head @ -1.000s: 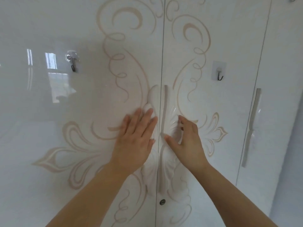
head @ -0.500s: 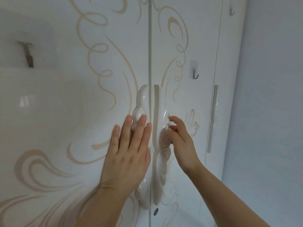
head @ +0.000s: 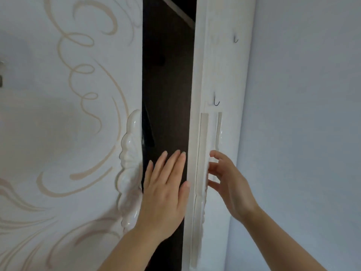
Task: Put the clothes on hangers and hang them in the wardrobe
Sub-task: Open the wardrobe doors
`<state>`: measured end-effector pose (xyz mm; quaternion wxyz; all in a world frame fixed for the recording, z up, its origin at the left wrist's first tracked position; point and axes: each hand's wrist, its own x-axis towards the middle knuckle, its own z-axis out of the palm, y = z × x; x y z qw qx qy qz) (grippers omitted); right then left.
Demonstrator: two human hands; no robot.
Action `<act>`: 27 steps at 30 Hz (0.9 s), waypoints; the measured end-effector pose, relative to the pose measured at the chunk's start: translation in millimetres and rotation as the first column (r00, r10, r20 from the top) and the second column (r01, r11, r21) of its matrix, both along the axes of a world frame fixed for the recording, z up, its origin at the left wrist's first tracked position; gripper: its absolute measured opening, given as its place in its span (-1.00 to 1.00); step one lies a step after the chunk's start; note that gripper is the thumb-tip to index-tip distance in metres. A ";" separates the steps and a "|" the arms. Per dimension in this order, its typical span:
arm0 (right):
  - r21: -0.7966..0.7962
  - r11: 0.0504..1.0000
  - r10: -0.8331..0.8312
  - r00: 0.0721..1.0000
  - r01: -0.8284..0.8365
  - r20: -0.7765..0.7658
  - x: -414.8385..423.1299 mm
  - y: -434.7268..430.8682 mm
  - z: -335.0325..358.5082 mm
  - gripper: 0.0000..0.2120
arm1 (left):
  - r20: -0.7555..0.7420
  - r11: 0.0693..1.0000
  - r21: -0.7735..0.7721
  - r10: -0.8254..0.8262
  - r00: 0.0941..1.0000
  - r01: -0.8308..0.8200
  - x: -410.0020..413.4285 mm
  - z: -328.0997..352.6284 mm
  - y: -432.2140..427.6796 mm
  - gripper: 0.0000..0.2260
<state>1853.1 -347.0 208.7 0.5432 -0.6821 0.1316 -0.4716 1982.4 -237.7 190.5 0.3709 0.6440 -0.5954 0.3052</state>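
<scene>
The white wardrobe's left door (head: pixel 68 133), with beige swirls and a glossy carved handle (head: pixel 130 169), stays closed. Its right door (head: pixel 211 65) stands partly open and shows edge-on, with a dark interior (head: pixel 168 85) in the gap. My left hand (head: pixel 166 192) is flat with straight fingers in front of the gap, its thumb at the right door's edge. My right hand (head: pixel 228 182) curls its fingers and thumb round the right door's handle (head: pixel 204 153). No clothes or hangers are in view.
A pale wall (head: pixel 302 114) stands close on the right of the open door. Two small dark hooks (head: pixel 215 102) (head: pixel 236 39) stick out from the doors on that side. A light board (head: pixel 179 8) crosses the top of the dark interior.
The right door has swung open from closed, exposing the dark interior. My left hand has left the left door's handle and moved right into the gap. My right hand stayed on the right handle.
</scene>
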 end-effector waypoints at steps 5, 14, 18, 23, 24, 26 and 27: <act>0.061 0.998 0.019 1.000 -0.018 -0.025 -62.1 -13.8 5.7 -0.55 | -0.138 0.950 0.000 -0.309 0.941 0.312 -55.2 -7.8 -28.5 -0.52; -0.378 0.841 -0.400 0.915 0.387 0.047 -167.0 -25.0 46.0 -0.73 | -0.084 0.920 0.025 -0.388 0.918 0.392 -145.1 -5.4 -81.9 -0.54; -0.729 0.459 -0.644 0.755 0.508 0.120 -199.8 -35.5 71.8 -0.66 | -0.031 0.889 -0.020 -0.459 0.888 0.458 -185.3 5.4 -112.1 -0.58; -0.908 0.001 -0.809 0.534 0.420 0.246 -216.3 -63.6 84.6 -0.58 | 0.025 0.912 -0.044 -0.407 0.913 0.408 -223.5 2.3 -159.2 -0.53; -0.928 -0.040 -0.820 0.518 0.371 0.243 -216.4 -71.1 86.0 -0.56 | 0.030 0.916 -0.012 -0.399 0.916 0.400 -227.2 -0.3 -168.1 -0.50; -0.959 -0.080 -0.845 0.492 0.272 0.211 -214.7 -89.1 88.4 -0.53 | 0.045 0.923 0.073 -0.382 0.923 0.378 -229.5 -7.6 -186.6 -0.43; -0.970 -0.082 -0.860 0.475 0.230 0.186 -213.2 -99.0 88.9 -0.52 | 0.058 0.928 0.112 -0.362 0.930 0.355 -227.6 -12.8 -196.9 -0.40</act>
